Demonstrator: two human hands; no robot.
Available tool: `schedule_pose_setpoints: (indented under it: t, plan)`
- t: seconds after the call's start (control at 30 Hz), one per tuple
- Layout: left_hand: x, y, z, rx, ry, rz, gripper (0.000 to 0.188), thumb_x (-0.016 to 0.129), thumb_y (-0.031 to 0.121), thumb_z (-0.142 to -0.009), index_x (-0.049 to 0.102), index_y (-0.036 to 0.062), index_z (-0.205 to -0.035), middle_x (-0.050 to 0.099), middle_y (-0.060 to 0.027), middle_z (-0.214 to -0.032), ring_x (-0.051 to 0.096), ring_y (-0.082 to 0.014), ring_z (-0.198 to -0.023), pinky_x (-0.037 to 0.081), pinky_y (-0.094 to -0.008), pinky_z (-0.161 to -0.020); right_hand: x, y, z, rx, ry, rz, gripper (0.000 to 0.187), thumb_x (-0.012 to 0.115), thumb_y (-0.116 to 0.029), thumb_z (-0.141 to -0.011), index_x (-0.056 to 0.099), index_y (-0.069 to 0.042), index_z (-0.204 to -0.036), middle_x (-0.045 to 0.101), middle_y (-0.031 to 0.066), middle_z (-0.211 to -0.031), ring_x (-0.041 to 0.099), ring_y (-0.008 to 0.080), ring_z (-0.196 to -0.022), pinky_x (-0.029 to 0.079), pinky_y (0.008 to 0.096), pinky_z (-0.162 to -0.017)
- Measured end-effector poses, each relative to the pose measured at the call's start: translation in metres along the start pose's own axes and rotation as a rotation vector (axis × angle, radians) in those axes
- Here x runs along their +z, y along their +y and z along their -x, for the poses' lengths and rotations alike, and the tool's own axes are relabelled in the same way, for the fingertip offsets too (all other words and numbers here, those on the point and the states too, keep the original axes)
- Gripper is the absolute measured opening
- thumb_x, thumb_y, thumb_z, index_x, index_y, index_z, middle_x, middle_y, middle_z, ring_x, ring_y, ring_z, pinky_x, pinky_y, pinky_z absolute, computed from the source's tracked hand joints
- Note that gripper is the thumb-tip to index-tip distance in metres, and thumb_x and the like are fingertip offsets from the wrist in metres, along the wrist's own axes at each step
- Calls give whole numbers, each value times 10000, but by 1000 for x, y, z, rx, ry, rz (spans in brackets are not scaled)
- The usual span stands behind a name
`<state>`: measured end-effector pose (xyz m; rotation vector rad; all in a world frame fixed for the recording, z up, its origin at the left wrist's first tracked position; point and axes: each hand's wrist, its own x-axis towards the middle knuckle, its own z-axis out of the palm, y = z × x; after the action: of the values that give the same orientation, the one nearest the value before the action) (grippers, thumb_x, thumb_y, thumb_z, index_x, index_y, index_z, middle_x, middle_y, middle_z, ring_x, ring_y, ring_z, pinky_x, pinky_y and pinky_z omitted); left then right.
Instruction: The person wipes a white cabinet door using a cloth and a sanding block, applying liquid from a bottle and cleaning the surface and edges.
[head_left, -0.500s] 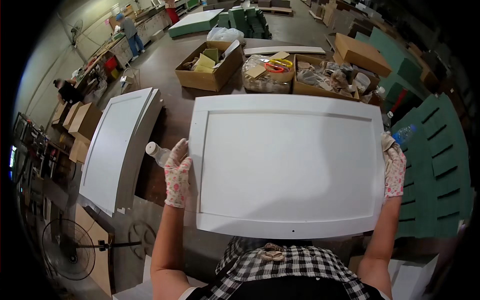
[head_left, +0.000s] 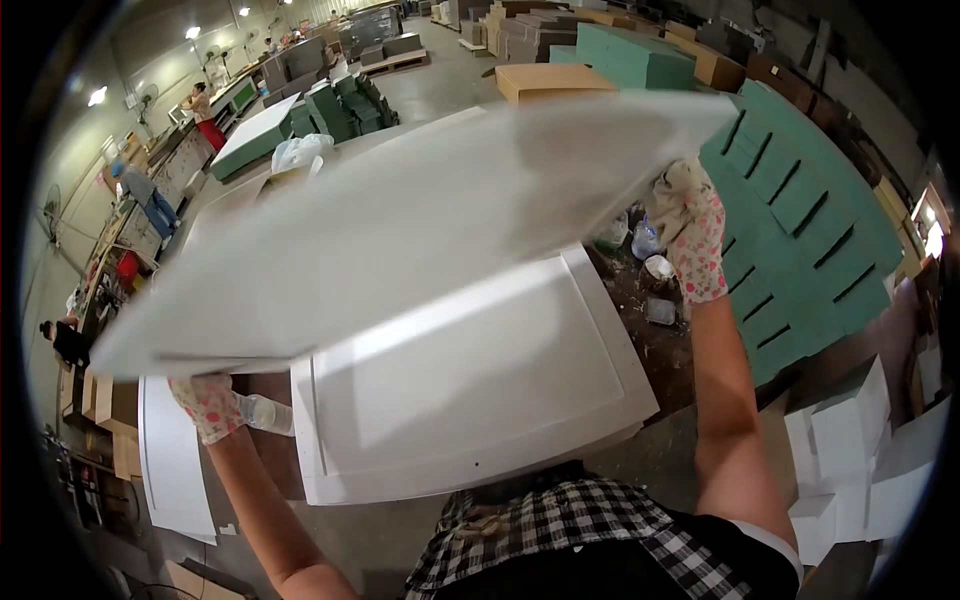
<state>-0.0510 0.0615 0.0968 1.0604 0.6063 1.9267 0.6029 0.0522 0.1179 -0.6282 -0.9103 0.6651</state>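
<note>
A white cabinet door (head_left: 400, 225), smeared by motion, is raised and tilted between my two gloved hands. My left hand (head_left: 207, 405), in a flower-patterned glove, grips its low left end; the fingers are partly hidden behind the door. At the higher right end, my right hand (head_left: 695, 240) grips the edge, with a bunched beige cloth (head_left: 672, 195) at its fingers. Beneath lies another white door (head_left: 480, 375) with a raised frame and a small dark hole near its front edge. A clear bottle (head_left: 268, 414) lies beside my left hand.
More white doors (head_left: 172, 455) stand at the left. Green slotted sheets (head_left: 810, 230) fill the right side. Small jars and a white cup (head_left: 659, 267) sit near my right hand. White folded boards (head_left: 850, 470) are at lower right. Other people work along the far left bench.
The top door has been lifted off the one below and tilted, its right end higher. Both hands moved with it, and the view has shifted.
</note>
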Motion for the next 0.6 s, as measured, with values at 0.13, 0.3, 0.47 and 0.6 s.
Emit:
schedule_pose_setpoints:
  t: [0.13,0.3,0.47,0.6]
  plan:
    - [-59,-15,17,-30,-275,223,494,409,299,-1031,350,40,-1449,344,46,-663,402,-65,-597,418,-210,-631,20,0,55,327,-118,-88,432,508,-281,-948,490,-5,-1280,585,103,-1171,599,225,-1013,523,347,-847]
    - [-58,-39,111,-6,-95,-62,574,526,294,-978,342,1,-1436,469,-172,-1377,483,-235,-1240,383,-380,-1074,-48,-2,137,492,-587,667,394,517,-225,-935,512,-2,-1260,608,91,-1098,605,186,-918,521,318,-781]
    - [-23,-35,131,-322,174,-440,417,493,151,-975,462,-10,-1359,514,-129,-1336,520,-193,-1190,416,-313,-1019,-90,-10,148,444,-805,986,360,527,-169,-921,535,0,-1239,631,79,-1024,611,147,-823,518,290,-715]
    - [-50,-34,118,-309,88,-842,494,572,93,-928,427,21,-1394,486,-131,-1373,466,-214,-1264,367,-323,-1057,-115,-9,119,379,-79,903,323,496,-38,-880,579,21,-1186,652,41,-884,607,90,-659,497,206,-569]
